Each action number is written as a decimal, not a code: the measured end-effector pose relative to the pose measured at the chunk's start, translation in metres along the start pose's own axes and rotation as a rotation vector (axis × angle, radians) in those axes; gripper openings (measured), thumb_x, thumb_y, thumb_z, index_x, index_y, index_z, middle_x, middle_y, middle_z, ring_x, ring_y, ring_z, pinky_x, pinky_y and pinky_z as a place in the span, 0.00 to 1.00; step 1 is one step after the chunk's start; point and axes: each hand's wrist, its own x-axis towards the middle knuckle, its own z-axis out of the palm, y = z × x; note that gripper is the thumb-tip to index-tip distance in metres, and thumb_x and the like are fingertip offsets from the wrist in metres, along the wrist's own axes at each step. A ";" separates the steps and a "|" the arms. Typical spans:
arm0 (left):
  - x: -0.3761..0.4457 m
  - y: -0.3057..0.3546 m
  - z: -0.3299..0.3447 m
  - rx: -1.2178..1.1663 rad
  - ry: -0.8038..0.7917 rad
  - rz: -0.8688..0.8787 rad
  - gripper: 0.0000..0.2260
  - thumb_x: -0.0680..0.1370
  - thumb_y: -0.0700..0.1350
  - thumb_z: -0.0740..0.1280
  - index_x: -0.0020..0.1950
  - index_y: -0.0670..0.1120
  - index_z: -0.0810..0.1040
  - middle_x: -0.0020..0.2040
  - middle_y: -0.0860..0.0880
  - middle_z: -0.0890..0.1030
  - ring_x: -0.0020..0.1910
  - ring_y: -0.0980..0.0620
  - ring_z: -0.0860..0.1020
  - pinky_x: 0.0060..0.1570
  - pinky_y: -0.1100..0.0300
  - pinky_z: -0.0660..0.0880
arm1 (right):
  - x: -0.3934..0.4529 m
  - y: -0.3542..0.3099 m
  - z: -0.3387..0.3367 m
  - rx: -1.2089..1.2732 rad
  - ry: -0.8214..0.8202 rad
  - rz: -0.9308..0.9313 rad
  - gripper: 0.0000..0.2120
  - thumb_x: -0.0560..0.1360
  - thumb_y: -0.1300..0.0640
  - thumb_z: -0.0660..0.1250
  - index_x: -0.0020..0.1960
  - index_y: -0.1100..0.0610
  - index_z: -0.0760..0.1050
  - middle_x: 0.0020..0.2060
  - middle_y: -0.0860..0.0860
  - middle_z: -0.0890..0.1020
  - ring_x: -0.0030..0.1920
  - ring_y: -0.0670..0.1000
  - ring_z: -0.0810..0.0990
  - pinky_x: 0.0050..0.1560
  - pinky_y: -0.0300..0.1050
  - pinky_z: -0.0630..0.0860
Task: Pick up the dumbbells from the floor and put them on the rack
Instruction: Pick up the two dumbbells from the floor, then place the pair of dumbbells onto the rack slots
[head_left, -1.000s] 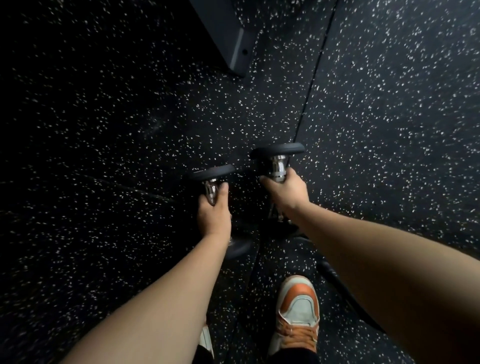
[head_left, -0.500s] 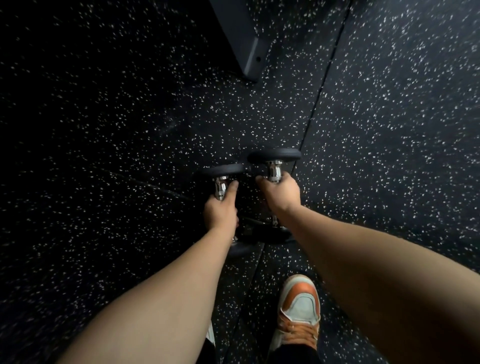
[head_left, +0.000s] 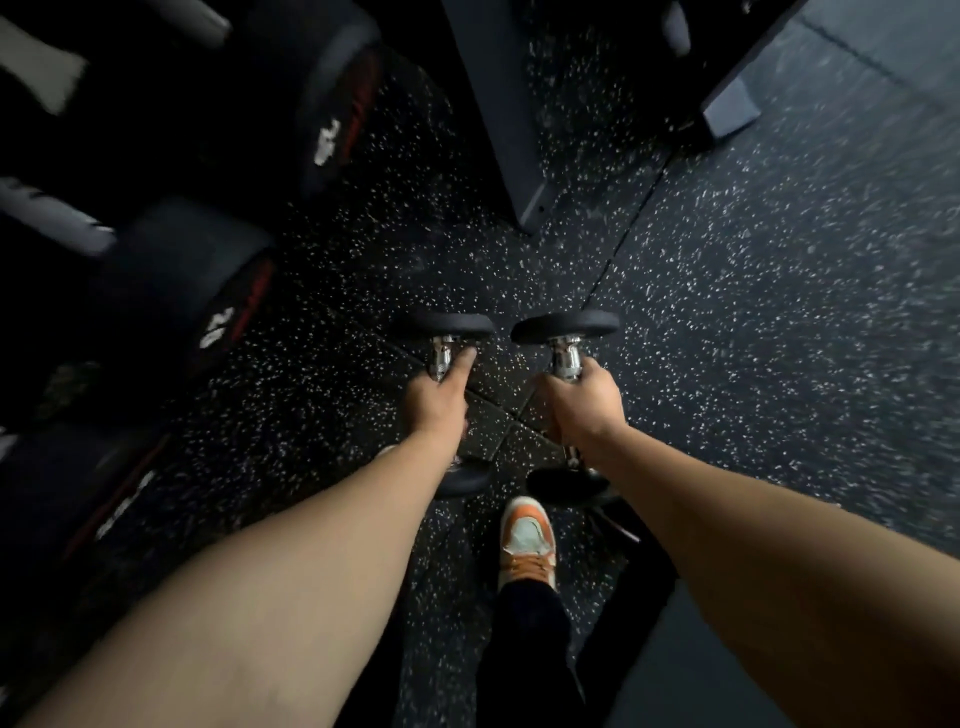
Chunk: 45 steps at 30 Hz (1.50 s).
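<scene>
Two small dumbbells with black round heads and chrome handles hang side by side above the speckled floor. My left hand (head_left: 434, 402) is shut on the handle of the left dumbbell (head_left: 451, 326). My right hand (head_left: 582, 400) is shut on the handle of the right dumbbell (head_left: 566, 326). Both point away from me, their near heads partly hidden under my wrists. The rack (head_left: 47, 218) with large black dumbbells (head_left: 322, 98) fills the left edge, blurred.
A dark metal rack foot (head_left: 498, 119) runs down from the top centre, and another foot (head_left: 727, 104) stands at the top right. My orange and white shoe (head_left: 527, 545) is on the black speckled rubber floor (head_left: 779, 312) below the dumbbells.
Both dumbbells have risen off the floor in my hands. The view has swung up and left, bringing the rack and its large dumbbells into sight.
</scene>
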 end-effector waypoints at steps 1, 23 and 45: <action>-0.019 0.011 -0.010 -0.030 0.010 0.004 0.22 0.71 0.63 0.72 0.38 0.45 0.73 0.27 0.49 0.75 0.16 0.56 0.70 0.18 0.63 0.67 | -0.018 -0.015 -0.009 -0.021 -0.005 -0.017 0.10 0.71 0.48 0.73 0.45 0.50 0.73 0.39 0.53 0.83 0.32 0.51 0.79 0.33 0.48 0.79; -0.385 -0.062 -0.347 -0.625 0.612 -0.001 0.29 0.64 0.72 0.69 0.29 0.45 0.74 0.23 0.49 0.75 0.23 0.46 0.76 0.30 0.50 0.73 | -0.467 -0.148 0.056 -0.498 -0.527 -0.533 0.15 0.68 0.46 0.73 0.42 0.57 0.75 0.24 0.52 0.79 0.22 0.53 0.76 0.27 0.46 0.74; -0.648 -0.389 -0.732 -1.200 1.176 -0.023 0.24 0.70 0.65 0.71 0.33 0.46 0.71 0.21 0.49 0.72 0.18 0.50 0.70 0.19 0.60 0.68 | -0.943 -0.010 0.376 -0.767 -1.215 -0.800 0.15 0.73 0.54 0.75 0.40 0.56 0.69 0.24 0.52 0.72 0.19 0.49 0.68 0.20 0.40 0.68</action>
